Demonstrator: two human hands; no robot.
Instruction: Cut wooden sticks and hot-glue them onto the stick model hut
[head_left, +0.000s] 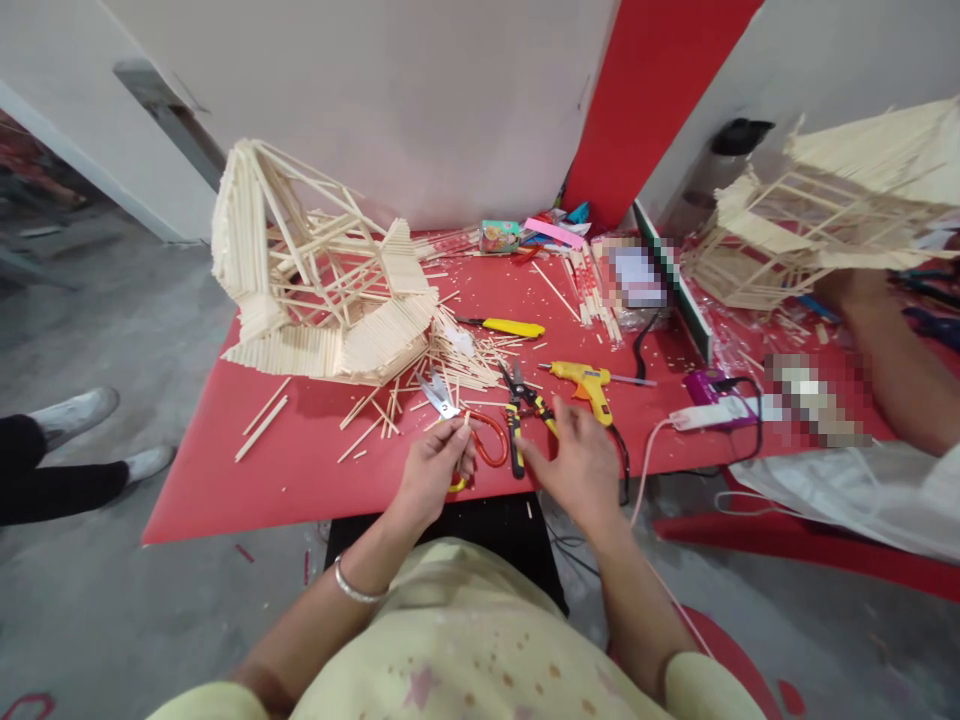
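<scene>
Between the thumb and fingers of my left hand is a short wooden stick, held near the table's front edge. Scissors with red handles lie partly under that hand, blades pointing away. My right hand hovers with fingers apart beside black-and-yellow pliers, and I see nothing held in it. Just beyond it rests a yellow glue gun with a glue stick in its back. A model built of wooden sticks stands at the back left, with loose sticks scattered at its right.
A yellow utility knife lies mid-table. Farther back are a small can and bundled chopsticks. A upright board divides off the right side, where another person's arm reaches by a second stick model. A power strip trails cables.
</scene>
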